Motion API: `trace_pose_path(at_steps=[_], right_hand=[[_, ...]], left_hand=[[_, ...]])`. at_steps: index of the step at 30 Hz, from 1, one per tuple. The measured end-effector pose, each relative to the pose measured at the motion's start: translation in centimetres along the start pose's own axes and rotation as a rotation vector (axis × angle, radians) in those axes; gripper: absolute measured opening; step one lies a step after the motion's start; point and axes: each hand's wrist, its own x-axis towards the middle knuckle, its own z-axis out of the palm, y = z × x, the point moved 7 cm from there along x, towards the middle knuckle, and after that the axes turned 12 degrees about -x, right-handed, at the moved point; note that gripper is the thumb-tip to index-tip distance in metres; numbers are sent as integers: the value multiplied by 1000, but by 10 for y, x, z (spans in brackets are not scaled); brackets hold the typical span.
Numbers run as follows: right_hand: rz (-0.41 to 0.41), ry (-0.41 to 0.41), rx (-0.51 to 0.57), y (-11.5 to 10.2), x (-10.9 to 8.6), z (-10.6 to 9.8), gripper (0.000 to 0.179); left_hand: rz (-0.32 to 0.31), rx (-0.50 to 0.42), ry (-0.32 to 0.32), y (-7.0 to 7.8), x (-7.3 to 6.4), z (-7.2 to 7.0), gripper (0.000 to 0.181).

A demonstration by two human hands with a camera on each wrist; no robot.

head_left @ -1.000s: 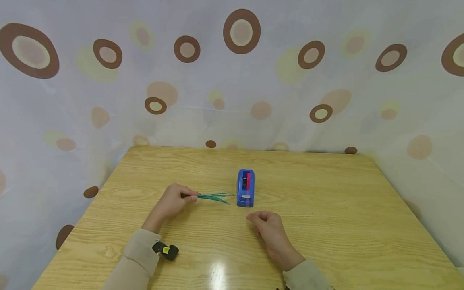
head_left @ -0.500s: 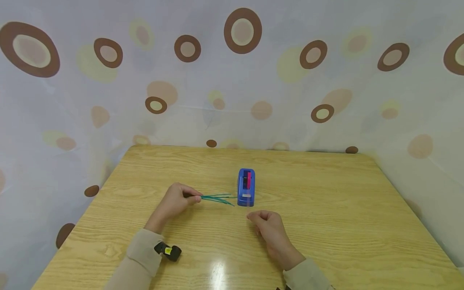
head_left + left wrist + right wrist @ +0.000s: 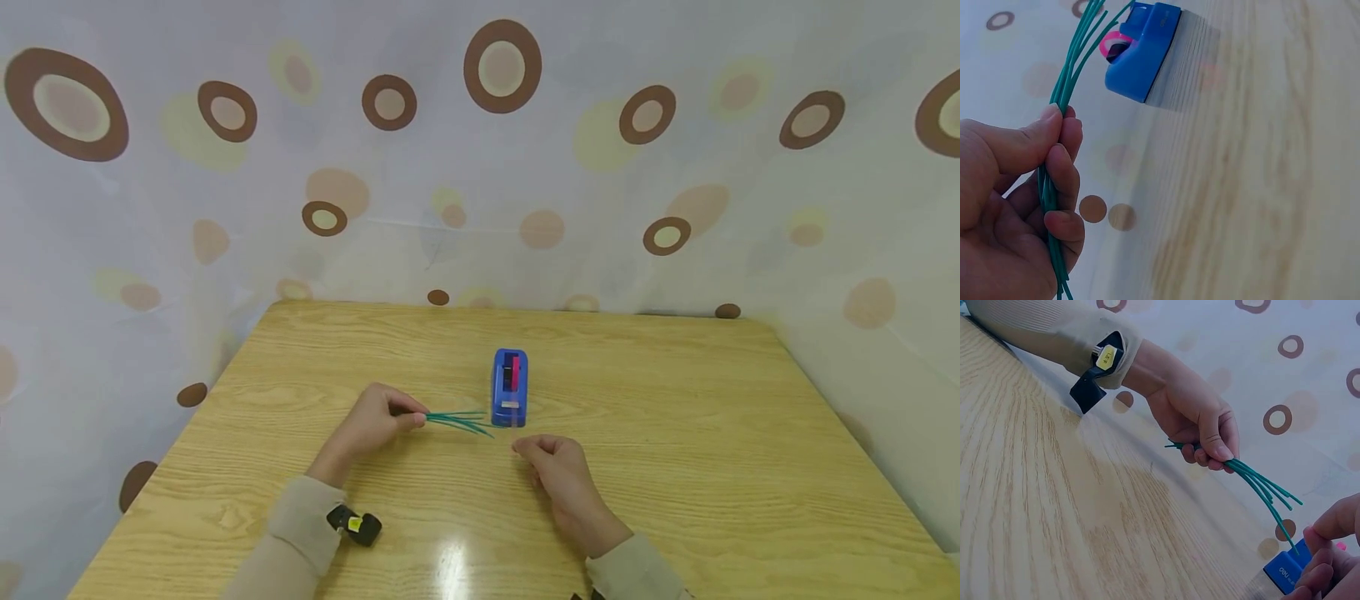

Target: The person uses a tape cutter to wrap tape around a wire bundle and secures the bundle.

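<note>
My left hand holds a bundle of thin green wire-like stems, pinched between thumb and fingers. In the left wrist view the stems run down through the curled fingers, and their free ends fan out. A blue tape dispenser stands on the table with a pink-cored roll inside. From its front a narrow strip of clear tape stretches toward my right hand, whose thumb and index finger pinch the end. The stem tips point toward the gap between dispenser and right hand; whether they touch the tape is unclear.
The wooden table spreads around both hands. Behind it hangs a pale curtain with circle patterns. A black wrist camera sits at the left cuff.
My left hand has moved right and slightly nearer to me with the green stems, bringing their tips toward the stretched tape. The right hand and dispenser have stayed nearly still.
</note>
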Motion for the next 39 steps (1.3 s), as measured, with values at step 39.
trace_pose_path(at_steps=[39], right_hand=[[-9,-15,56,-11,-2,-4,21]], left_hand=[[-69,17,-10,2,15,33,7]])
